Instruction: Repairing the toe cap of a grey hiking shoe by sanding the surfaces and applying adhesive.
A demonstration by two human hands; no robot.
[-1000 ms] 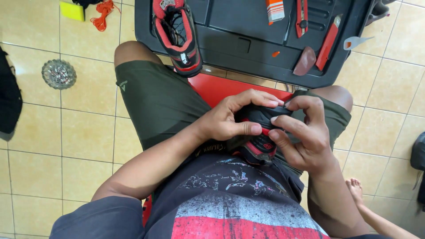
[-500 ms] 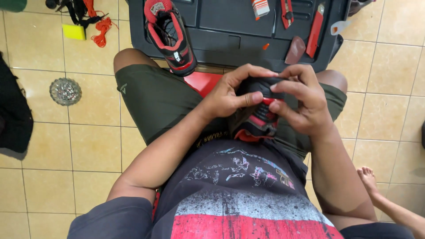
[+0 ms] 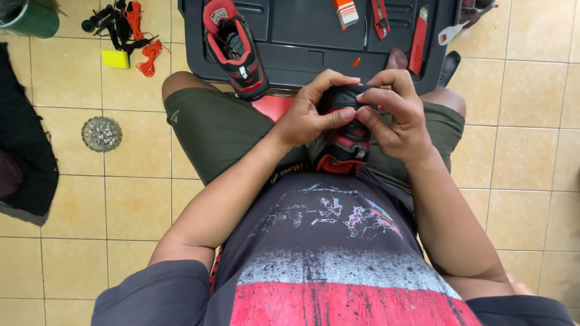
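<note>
Your left hand (image 3: 308, 118) and right hand (image 3: 396, 115) clasp the shoe (image 3: 344, 142) on your lap; its long axis runs away from you; fingers pinch its upper end.

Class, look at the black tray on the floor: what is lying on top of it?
On the black tray lie a red-and-black shoe, an orange-and-white tube and red-handled tools. Its near edge is hidden behind the left hand and right hand.

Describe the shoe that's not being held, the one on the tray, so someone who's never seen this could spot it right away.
Find the big black tray on the tiled floor, just beyond the seated person's knees. At its left end lies the black and red shoe, opening up and toe pointing toward the person. Everything else on the tray is a small slim tool, and the matching shoe sits in the person's lap.
</note>
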